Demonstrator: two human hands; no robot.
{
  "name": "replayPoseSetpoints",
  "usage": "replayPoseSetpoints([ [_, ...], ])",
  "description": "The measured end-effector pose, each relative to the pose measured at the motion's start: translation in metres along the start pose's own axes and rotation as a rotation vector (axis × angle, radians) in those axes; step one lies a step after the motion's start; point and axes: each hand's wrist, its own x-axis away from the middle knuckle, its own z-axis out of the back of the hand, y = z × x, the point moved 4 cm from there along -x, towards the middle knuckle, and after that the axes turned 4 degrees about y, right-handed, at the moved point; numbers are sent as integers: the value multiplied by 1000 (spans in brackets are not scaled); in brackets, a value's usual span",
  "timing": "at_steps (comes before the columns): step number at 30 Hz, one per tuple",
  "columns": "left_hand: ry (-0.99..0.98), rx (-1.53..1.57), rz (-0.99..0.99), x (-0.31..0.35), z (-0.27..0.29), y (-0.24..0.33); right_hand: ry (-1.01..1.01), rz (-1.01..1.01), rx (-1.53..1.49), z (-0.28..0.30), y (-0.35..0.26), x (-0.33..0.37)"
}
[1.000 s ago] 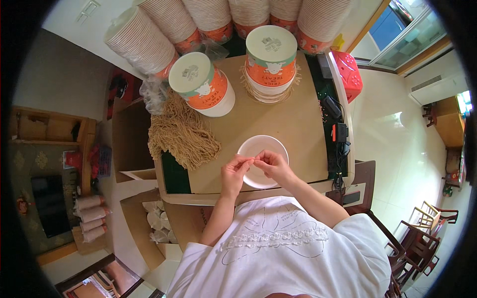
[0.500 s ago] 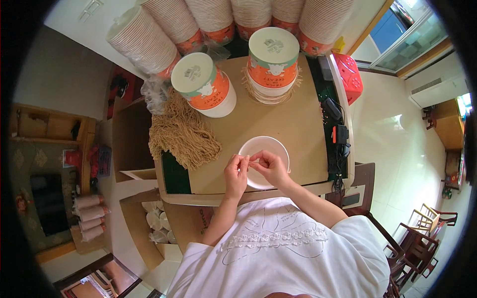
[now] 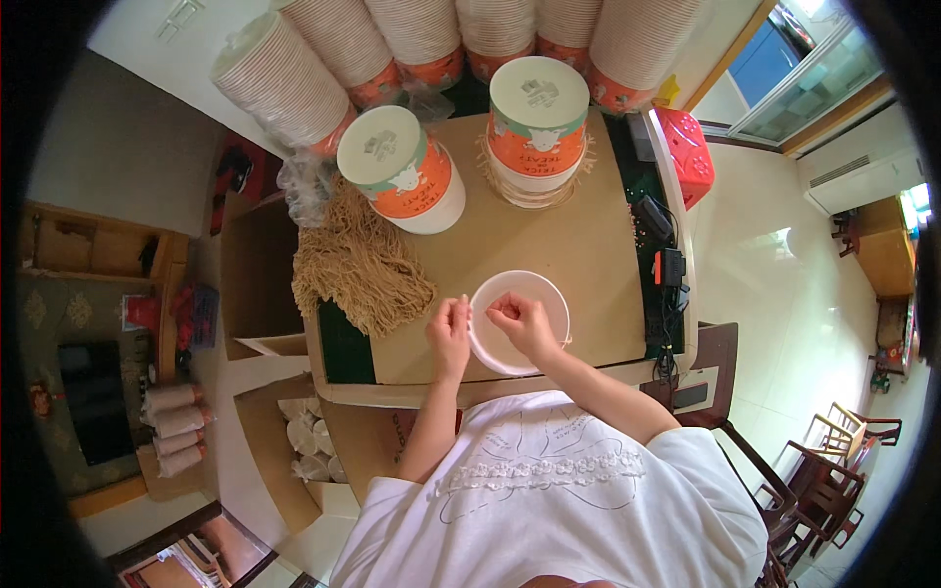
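Note:
A white paper bucket (image 3: 520, 361) stands with its open mouth up near the table's front edge. My right hand (image 3: 521, 319) is over its mouth, fingers curled together in a pinch. Just left of the rim is my left hand (image 3: 450, 333), its fingers also closed and raised. Whatever lies between the fingertips is too small to make out. A bit of tan cord (image 3: 568, 341) shows at the bucket's right side. To the left lies a heap of tan cords (image 3: 358, 265). Behind are two upside-down stacks of printed buckets, the left stack (image 3: 412, 186) and the right stack (image 3: 537, 137), cords around the latter's base.
Tall wrapped stacks of buckets (image 3: 421, 34) line the table's back. A power strip with black cables (image 3: 670, 269) runs along the right edge, near a red stool (image 3: 686, 157). Cardboard boxes (image 3: 279, 441) stand left of the table, one holding white wrapped items.
My hands, close together over the bucket before, have moved apart. The left hand shifted left past the rim; the right hand stayed over the mouth with its fingers more curled.

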Motion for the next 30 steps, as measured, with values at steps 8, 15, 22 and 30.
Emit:
replayPoseSetpoints([
  [8, -233, 6, 56, -15, 9, -40, -46, -325, -210, -16, 43, -15],
  [15, -305, 125, 176, -12, 4, -37, -29, -385, -218, -23, 56, -20],
  [22, -311, 106, 195, -11, 3, -38, -21, -387, -176, -24, 59, -22],
  [30, -328, -16, 60, -11, 4, -35, -63, -338, -57, -18, 56, -20],
])
